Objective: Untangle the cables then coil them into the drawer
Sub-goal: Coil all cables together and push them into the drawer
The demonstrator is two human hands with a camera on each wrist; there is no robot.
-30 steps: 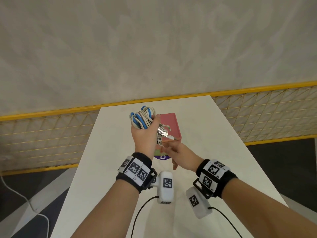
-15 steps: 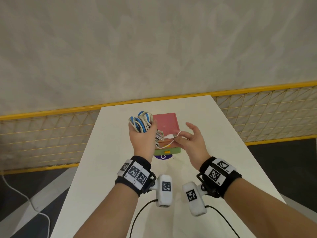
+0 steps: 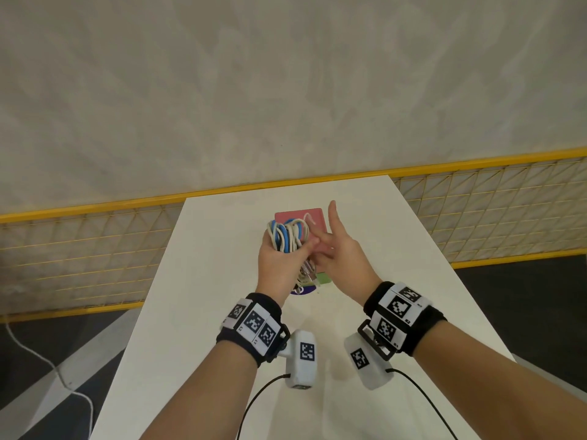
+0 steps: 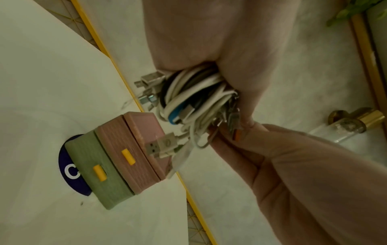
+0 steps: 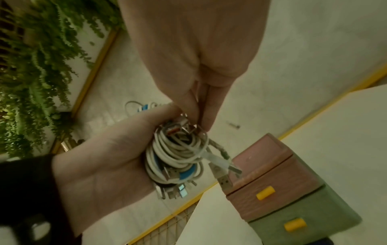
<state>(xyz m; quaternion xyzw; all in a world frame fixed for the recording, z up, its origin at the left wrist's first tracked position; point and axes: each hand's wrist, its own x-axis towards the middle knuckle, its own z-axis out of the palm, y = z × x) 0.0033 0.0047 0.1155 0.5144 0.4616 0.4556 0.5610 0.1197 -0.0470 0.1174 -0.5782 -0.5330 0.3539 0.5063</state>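
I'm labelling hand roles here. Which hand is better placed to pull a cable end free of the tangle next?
Probably the right hand: it already pinches at the tangled bundle of white and blue cables, while the left hand grips that bundle.

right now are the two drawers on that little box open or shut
Both shut. The pink drawer and green drawer sit flush with the box front, only their yellow handles sticking out. The cables are not in either; the left hand grips them.

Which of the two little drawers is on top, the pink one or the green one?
The pink drawer is on top. The green drawer sits under it, down against the table. Both have a yellow handle and both look closed.
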